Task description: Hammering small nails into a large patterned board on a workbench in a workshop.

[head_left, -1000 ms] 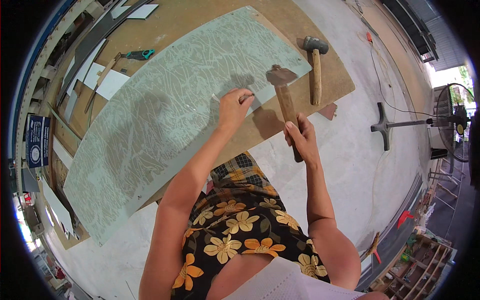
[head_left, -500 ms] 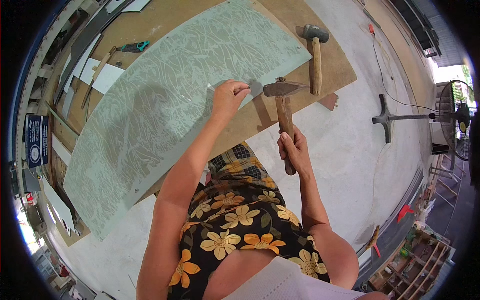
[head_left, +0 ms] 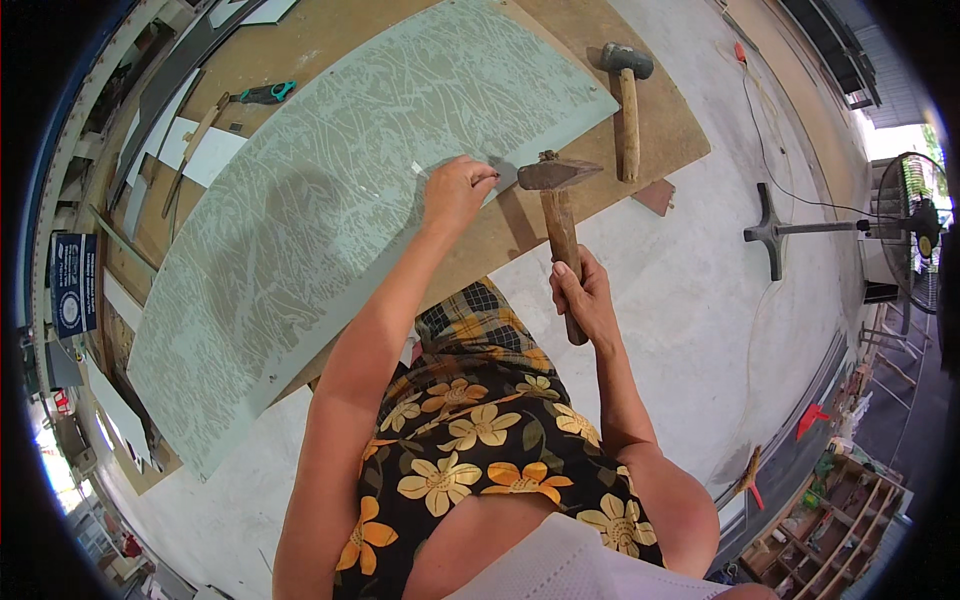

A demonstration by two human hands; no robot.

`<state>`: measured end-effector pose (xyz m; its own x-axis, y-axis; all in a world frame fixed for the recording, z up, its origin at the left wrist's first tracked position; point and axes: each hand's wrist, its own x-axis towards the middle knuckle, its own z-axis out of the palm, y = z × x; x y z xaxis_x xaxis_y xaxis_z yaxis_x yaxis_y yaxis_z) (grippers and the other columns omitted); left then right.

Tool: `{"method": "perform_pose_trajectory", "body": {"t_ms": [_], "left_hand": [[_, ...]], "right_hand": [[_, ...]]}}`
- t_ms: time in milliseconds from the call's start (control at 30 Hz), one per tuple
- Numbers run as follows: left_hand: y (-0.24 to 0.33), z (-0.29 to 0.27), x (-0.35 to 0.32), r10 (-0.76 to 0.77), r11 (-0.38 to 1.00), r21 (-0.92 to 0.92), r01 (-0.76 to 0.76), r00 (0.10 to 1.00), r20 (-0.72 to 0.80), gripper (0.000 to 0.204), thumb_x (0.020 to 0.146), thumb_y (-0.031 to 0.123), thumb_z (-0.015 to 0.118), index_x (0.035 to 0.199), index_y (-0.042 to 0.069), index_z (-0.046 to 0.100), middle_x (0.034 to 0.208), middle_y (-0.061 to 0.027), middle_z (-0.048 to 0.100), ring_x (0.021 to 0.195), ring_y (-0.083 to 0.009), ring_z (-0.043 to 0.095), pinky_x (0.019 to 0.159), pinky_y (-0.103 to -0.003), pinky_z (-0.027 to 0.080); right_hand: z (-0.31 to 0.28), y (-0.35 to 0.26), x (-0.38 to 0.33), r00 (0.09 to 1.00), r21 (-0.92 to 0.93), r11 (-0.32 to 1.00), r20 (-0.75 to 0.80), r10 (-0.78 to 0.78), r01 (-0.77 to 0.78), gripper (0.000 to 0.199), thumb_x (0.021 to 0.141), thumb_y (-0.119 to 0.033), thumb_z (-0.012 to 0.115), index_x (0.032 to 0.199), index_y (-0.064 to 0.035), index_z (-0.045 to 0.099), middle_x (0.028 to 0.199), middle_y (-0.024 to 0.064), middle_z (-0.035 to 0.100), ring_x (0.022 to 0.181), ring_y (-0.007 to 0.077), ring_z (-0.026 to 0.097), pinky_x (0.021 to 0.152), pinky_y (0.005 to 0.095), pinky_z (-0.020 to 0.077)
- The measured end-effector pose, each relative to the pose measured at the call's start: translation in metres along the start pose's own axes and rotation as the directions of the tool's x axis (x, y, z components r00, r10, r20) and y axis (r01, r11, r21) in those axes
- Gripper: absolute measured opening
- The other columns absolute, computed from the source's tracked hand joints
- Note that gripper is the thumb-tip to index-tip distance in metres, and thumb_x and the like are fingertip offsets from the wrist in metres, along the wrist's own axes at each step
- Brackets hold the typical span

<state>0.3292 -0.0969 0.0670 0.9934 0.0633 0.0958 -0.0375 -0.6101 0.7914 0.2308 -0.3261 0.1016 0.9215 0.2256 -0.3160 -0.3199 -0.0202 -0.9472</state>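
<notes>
Left hand (head_left: 457,193): thumb and fingers pinched together on a small dark piece (head_left: 496,177), too small to identify, over the panel's near straight edge; can't tell if its tip touches the surface. Right hand (head_left: 583,295): fingers wrapped round the wooden handle of the hammer (head_left: 560,176), thumb along it. Head is just right of the pinch in view, with a shadow on the board below, so I read it as raised; exact height unclear. Pale green patterned panel (head_left: 290,215) lies flat on the brown board (head_left: 668,135), curved edge away from the person. Mallet (head_left: 627,63) lies by the panel's right corner, teal-handled tool (head_left: 268,94) past the curved edge, pedestal fan (head_left: 905,215) off right. Risks, my judgement: fingertips sit so near the head that a stroke drifting left hits them; a loose or tilted pinch lets the piece tip or fly; a hard off-centre blow at the edge could chip or shift the panel. Vs a second ago: hammer is lower, off the panel's right end and nearer the person, its head sharper; left pinch has barely moved relative to the panel; mallet looks unmoved.
</notes>
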Motion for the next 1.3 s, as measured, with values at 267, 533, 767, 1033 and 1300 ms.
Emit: {"method": "perform_pose_trajectory", "body": {"t_ms": [267,533,767,1033,1300], "left_hand": [[0.001,0.002,-0.006,0.077,0.993,0.094,-0.073,0.996,-0.037,0.015,0.080,0.017,0.073,0.092,0.009,0.074,0.077,-0.0064,0.060,0.070,-0.0244,0.061,0.064,-0.036,0.047],[0.001,0.003,-0.010,0.095,0.989,0.119,-0.085,0.991,-0.089,0.017,0.080,0.015,0.072,0.094,0.007,0.073,0.082,-0.0088,0.062,0.075,-0.0278,0.063,0.069,-0.038,0.050],[0.002,0.001,-0.010,0.055,0.995,0.082,-0.053,0.998,-0.027,0.015,0.079,0.013,0.071,0.092,0.006,0.074,0.088,-0.0097,0.064,0.084,-0.0312,0.064,0.075,-0.042,0.052],[0.006,0.000,-0.008,0.034,0.996,0.088,-0.032,0.999,-0.023,0.015,0.079,0.013,0.070,0.092,0.006,0.073,0.088,-0.0108,0.065,0.086,-0.0308,0.065,0.076,-0.042,0.052],[-0.006,-0.003,-0.007,0.094,0.992,0.094,-0.087,0.993,-0.077,0.017,0.078,0.016,0.072,0.091,0.006,0.074,0.090,-0.0110,0.066,0.086,-0.0318,0.065,0.076,-0.042,0.052]], "right_hand": [[0.008,-0.011,0.001,1.000,-0.073,0.997,0.022,-0.006,0.007,0.025,0.098,-0.029,0.059,0.098,-0.0047,0.052,0.067,-0.0022,0.049,0.049,0.0054,0.044,0.044,0.0224,0.0376],[0.016,-0.028,0.009,0.998,-0.225,0.974,0.040,0.038,-0.028,0.029,0.097,-0.030,0.060,0.103,-0.0018,0.053,0.067,-0.0019,0.049,0.052,0.0063,0.046,0.046,0.0236,0.0387],[0.018,-0.035,0.006,0.998,-0.163,0.985,0.026,0.065,-0.060,0.029,0.099,-0.031,0.058,0.099,-0.0027,0.052,0.066,-0.0017,0.049,0.049,0.0064,0.045,0.044,0.0232,0.0381],[0.016,-0.037,0.013,0.995,-0.233,0.968,0.013,0.101,-0.095,0.027,0.099,-0.028,0.057,0.100,-0.0018,0.052,0.065,-0.0013,0.049,0.049,0.0061,0.045,0.044,0.0231,0.0383],[0.024,-0.041,0.017,0.997,-0.297,0.953,0.037,0.072,-0.058,0.027,0.099,-0.026,0.057,0.103,0.0003,0.053,0.064,-0.0011,0.049,0.049,0.0066,0.045,0.043,0.0235,0.0377]]}}
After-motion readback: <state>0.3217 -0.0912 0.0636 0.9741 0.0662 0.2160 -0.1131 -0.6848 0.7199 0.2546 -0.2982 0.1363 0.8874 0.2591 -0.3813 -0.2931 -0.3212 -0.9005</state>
